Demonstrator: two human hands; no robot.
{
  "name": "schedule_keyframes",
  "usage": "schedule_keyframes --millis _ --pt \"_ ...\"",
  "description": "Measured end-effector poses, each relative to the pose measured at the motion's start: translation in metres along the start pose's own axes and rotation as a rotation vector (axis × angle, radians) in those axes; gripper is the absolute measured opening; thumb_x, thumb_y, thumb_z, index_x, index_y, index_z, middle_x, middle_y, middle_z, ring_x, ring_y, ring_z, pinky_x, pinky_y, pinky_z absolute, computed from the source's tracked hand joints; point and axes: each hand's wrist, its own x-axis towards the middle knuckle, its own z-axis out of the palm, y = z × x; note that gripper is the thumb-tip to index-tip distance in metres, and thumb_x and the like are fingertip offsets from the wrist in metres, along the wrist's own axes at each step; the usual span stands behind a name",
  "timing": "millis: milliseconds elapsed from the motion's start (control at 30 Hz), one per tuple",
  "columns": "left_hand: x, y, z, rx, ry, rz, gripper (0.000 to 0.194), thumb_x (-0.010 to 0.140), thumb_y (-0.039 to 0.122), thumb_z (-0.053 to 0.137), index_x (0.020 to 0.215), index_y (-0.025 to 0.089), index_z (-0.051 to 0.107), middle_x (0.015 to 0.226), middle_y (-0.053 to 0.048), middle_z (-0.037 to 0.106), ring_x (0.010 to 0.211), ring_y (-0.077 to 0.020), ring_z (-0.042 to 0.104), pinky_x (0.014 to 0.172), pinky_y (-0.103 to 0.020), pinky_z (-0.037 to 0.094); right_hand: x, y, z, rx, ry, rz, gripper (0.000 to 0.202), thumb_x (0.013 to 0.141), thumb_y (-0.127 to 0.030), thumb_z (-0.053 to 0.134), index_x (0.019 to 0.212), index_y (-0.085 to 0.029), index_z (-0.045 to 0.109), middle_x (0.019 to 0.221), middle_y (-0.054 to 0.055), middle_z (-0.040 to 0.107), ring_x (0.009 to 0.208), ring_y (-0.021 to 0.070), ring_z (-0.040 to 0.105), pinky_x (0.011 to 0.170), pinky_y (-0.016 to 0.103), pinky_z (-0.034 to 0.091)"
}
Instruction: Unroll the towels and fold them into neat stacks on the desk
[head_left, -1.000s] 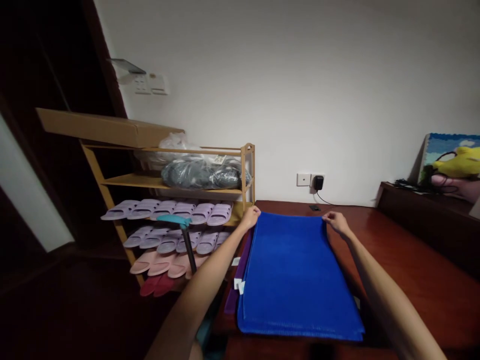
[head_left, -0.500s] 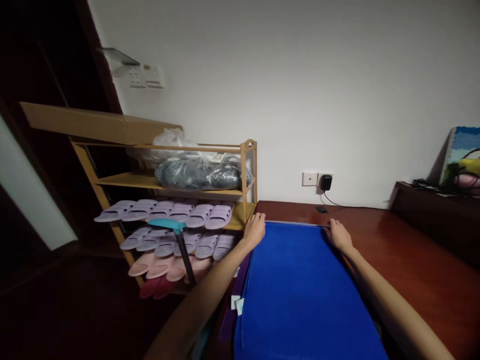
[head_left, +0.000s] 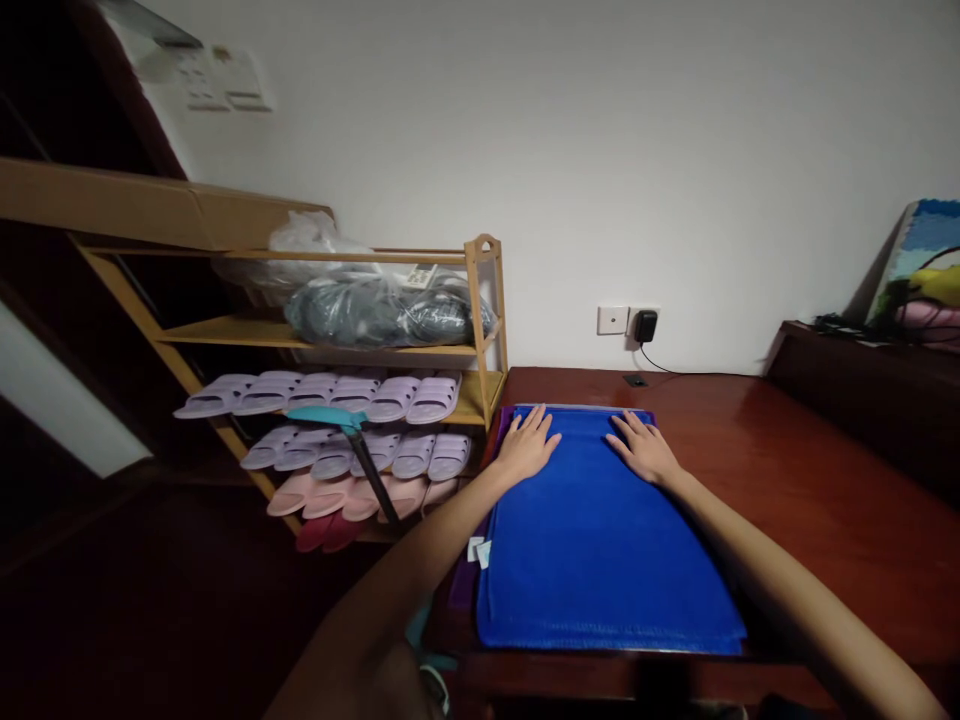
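Observation:
A blue cloth (head_left: 592,550), folded in layers, lies flat on the dark red wooden tabletop (head_left: 810,500). My left hand (head_left: 529,443) rests palm down near its far left corner, fingers spread. Near the far right corner my right hand (head_left: 643,448) lies on the cloth the same way, fingers stretched toward the wall. Purple cloth (head_left: 465,580) shows beneath the blue one along its left side and at the far corners. Two small white tags (head_left: 480,551) stick out at the left edge.
Left of the table stands a wooden shoe rack (head_left: 480,330) with rows of slippers (head_left: 390,397), a plastic-wrapped bundle (head_left: 382,308) and a long cardboard box (head_left: 150,205). A teal-topped handle (head_left: 326,416) rises before it. A black plug (head_left: 646,325) sits in the wall socket.
Both hands have let go of the cloth's far edge and moved inward, now lying flat on top. The cloth's near edge has come into view, and the camera has tilted down.

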Motion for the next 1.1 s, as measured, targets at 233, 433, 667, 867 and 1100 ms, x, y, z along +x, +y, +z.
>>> schedule_keyframes --millis 233,433,667,867,1100 --pt "-0.104 0.025 -0.025 -0.088 -0.1 0.344 0.06 0.094 0.054 0.033 0.148 0.032 0.017 0.154 -0.004 0.018 0.141 -0.0225 0.016 0.113 -0.047 0.014 -0.088 -0.026 -0.011 0.064 -0.117 -0.245 0.064 0.089 -0.064 0.027 0.146 -0.037 0.021 0.155 0.002 0.013 0.142 0.0247 0.009 0.112 0.051 0.014" --pt "-0.128 0.027 -0.025 -0.064 -0.129 0.269 0.056 0.094 0.051 0.037 0.146 0.033 0.024 0.154 -0.004 0.018 0.141 -0.0257 0.017 0.112 -0.053 0.015 -0.115 -0.021 -0.014 0.048 -0.11 -0.195 0.064 0.09 -0.063 0.028 0.146 -0.032 0.028 0.153 0.004 0.02 0.141 0.0226 0.014 0.113 0.049 0.015" --pt "-0.167 0.031 -0.033 -0.129 -0.14 0.268 0.064 0.091 0.044 0.048 0.147 0.034 0.019 0.155 -0.003 0.018 0.141 -0.0297 0.013 0.11 -0.057 0.019 -0.182 -0.008 -0.023 0.143 -0.114 -0.083 0.06 0.091 -0.058 0.031 0.147 -0.038 0.02 0.155 -0.002 0.013 0.142 0.0223 0.01 0.112 0.051 0.018" --pt "-0.178 0.037 -0.042 -0.179 -0.179 0.317 0.064 0.088 0.041 0.054 0.145 0.033 0.026 0.154 -0.003 0.021 0.141 -0.0289 0.015 0.11 -0.056 0.021 -0.231 -0.02 -0.022 0.261 -0.008 -0.016 0.057 0.09 -0.051 0.042 0.144 -0.036 0.031 0.152 -0.002 0.023 0.141 0.0226 0.018 0.113 0.047 0.021" --pt "-0.195 0.037 -0.052 -0.176 -0.255 0.365 0.071 0.084 0.039 0.06 0.145 0.036 0.025 0.154 -0.002 0.021 0.141 -0.028 0.017 0.11 -0.054 0.023 -0.307 0.015 0.014 0.978 0.321 0.398 0.043 0.074 -0.059 0.057 0.091 -0.023 0.073 0.107 0.01 0.069 0.11 0.0334 0.059 0.101 0.048 0.042"
